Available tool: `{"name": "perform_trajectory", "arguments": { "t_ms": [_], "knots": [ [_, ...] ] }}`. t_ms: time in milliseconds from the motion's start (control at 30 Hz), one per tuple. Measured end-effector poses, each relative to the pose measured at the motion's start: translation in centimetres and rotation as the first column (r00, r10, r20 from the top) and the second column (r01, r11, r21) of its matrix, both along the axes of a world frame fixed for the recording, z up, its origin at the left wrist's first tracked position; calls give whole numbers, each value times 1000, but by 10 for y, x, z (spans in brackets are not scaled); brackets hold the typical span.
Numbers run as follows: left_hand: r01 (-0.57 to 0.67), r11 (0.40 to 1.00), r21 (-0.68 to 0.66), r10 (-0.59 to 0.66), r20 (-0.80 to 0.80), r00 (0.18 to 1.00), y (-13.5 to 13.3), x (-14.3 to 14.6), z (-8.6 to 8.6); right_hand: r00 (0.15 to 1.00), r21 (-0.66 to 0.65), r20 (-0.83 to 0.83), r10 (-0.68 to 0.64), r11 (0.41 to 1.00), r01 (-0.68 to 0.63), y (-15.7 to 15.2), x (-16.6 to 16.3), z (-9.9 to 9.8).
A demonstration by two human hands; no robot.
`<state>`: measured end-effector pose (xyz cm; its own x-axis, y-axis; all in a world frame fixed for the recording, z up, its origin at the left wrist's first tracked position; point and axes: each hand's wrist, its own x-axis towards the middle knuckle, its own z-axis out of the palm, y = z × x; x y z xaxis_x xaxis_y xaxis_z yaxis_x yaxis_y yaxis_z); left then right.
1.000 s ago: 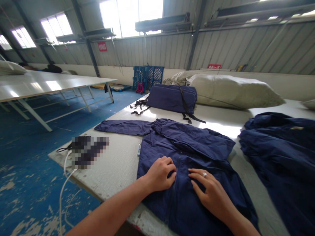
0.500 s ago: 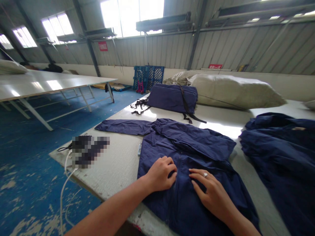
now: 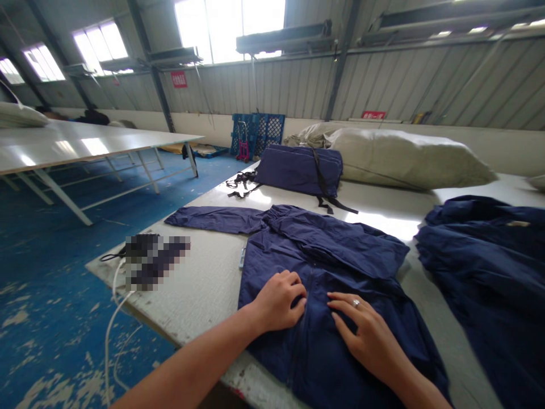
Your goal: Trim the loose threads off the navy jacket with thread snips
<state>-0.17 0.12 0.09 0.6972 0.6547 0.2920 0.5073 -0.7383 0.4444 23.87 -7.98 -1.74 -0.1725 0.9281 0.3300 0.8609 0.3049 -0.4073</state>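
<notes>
A navy blue jacket with a front zip lies spread on the table, one sleeve stretched out to the left and its upper part creased. My left hand rests on the cloth just left of the zip, fingers bent and the thumb apart from them, with nothing visible between. On the other side of the zip, my right hand, wearing a ring, lies lightly on the jacket with its fingers spread. Neither hand grips the fabric.
More navy garments are heaped at the right. Behind the jacket sit a folded navy bundle with black straps and a large pale sack. A white cable hangs off the left edge of the table, beside blurred dark items.
</notes>
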Motion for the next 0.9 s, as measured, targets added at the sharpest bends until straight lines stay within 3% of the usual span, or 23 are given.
{"name": "perform_trajectory", "arguments": {
  "t_ms": [900],
  "knots": [
    [4, 1000, -11, -4, 9, 1000, 0, 0, -1, 1000, -2, -9, -5, 1000, 5, 0, 0, 1]
  ]
}}
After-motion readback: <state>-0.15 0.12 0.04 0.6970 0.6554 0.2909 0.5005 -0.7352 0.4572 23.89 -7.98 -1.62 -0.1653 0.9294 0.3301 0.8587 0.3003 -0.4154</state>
